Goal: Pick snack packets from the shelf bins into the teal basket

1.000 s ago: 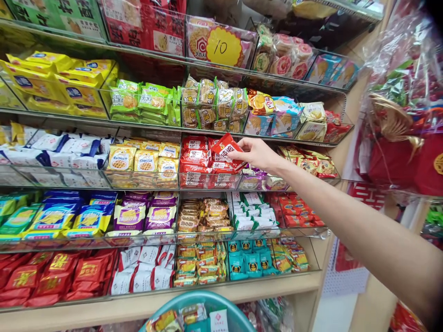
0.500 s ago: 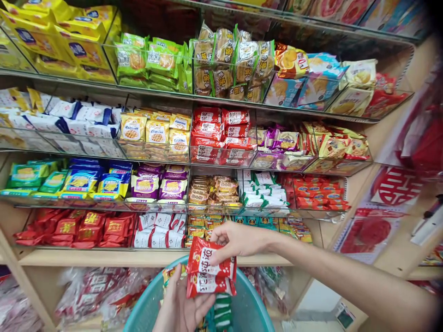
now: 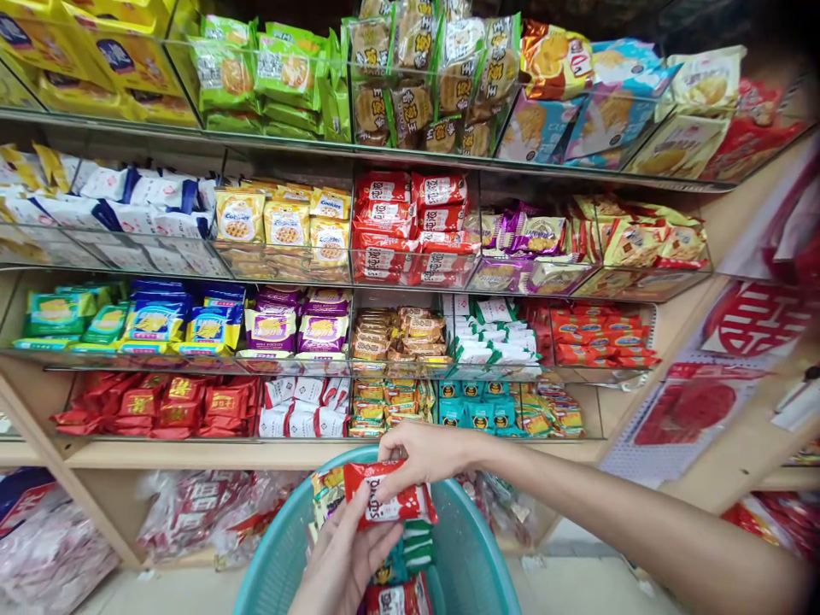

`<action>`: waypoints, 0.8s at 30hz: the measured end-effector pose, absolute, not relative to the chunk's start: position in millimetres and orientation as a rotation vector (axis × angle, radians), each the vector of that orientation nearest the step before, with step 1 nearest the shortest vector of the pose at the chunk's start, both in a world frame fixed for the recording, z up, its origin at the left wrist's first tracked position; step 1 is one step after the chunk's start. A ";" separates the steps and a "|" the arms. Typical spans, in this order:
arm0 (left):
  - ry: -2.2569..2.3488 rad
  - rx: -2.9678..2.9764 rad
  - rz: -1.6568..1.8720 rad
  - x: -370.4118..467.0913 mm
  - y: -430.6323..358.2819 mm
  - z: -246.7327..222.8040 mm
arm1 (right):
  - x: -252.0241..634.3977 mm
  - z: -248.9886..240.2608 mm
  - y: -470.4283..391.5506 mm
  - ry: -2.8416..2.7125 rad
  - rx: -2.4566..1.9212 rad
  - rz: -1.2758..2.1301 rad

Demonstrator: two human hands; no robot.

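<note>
Snack shelves (image 3: 410, 282) fill the background. Both hands, left hand (image 3: 346, 555) and right hand (image 3: 426, 453), pinch red snack packets (image 3: 388, 504) over a teal basket (image 3: 474, 555) already holding several packets; these are not yet dropped in.

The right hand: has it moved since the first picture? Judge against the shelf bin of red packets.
Yes. The right hand has left the shelf bin of red packets and come down to the teal basket, holding a red packet.
</note>
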State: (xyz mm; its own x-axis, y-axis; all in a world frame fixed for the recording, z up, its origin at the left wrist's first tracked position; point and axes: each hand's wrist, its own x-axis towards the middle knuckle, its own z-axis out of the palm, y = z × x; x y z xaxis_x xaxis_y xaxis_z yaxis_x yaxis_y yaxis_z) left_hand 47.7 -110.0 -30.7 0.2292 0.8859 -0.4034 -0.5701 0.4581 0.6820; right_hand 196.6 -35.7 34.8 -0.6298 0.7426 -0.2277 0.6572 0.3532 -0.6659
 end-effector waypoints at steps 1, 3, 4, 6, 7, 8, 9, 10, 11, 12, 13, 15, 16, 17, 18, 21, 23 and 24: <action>0.865 0.449 1.054 48.0 -111.6 -31.3 | 196.0 32.4 -36.4 -2.502 -1.296 1.097; 0.889 0.449 1.066 48.4 -114.6 -33.8 | 195.5 27.1 -39.1 -2.511 -1.316 1.012; 0.906 0.437 1.071 48.7 -115.8 -35.9 | 195.7 24.4 -41.3 -2.509 -1.328 0.957; 0.912 0.410 1.079 49.3 -117.7 -42.0 | 197.0 19.0 -47.8 -2.525 -1.335 0.800; 0.909 0.395 1.076 49.9 -118.4 -45.8 | 198.2 16.1 -52.1 -2.545 -1.325 0.707; 0.911 0.385 1.075 50.7 -119.2 -49.9 | 199.7 12.8 -57.1 -2.572 -1.315 0.619; 0.914 0.381 1.073 51.9 -119.9 -54.4 | 201.5 8.9 -62.6 -2.605 -1.307 0.548; 0.918 0.380 1.068 53.5 -120.9 -59.3 | 203.7 4.0 -68.6 -2.642 -1.301 0.495; 0.922 0.378 1.056 55.5 -122.1 -64.8 | 206.1 -2.2 -74.8 -2.678 -1.298 0.464; 0.926 0.367 1.039 57.8 -123.5 -71.3 | 208.7 -9.9 -81.2 -2.710 -1.296 0.444; 0.922 0.345 1.015 60.5 -125.2 -78.8 | 211.4 -19.0 -87.5 -2.733 -1.301 0.427; 0.916 0.272 0.949 66.6 -129.7 -97.6 | 217.0 -41.3 -99.4 -2.756 -1.337 0.396; 0.935 0.222 0.915 69.8 -132.4 -108.7 | 219.7 -54.1 -104.9 -2.758 -1.369 0.391; 0.956 0.189 0.887 72.9 -135.4 -120.6 | 222.4 -67.5 -109.9 -2.756 -1.402 0.401; 0.973 0.163 0.861 75.8 -138.4 -132.9 | 225.0 -81.3 -114.6 -2.752 -1.431 0.432; 1.031 0.088 0.775 81.7 -146.0 -169.1 | 231.0 -120.6 -125.3 -2.720 -1.475 0.577; 1.068 0.066 0.727 82.2 -147.9 -190.1 | 232.3 -141.5 -129.0 -2.709 -1.483 0.634; 1.082 0.061 0.712 81.5 -147.6 -199.2 | 232.0 -149.5 -129.5 -2.712 -1.487 0.641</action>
State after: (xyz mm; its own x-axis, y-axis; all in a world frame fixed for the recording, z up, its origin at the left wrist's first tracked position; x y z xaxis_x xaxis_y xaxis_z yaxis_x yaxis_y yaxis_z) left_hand 81.5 -147.6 -199.2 0.2722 0.5575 -0.7843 -0.5001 0.7783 0.3797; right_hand 232.0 -129.5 -149.5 -0.5566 0.8050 -0.2055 0.8118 0.4745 -0.3402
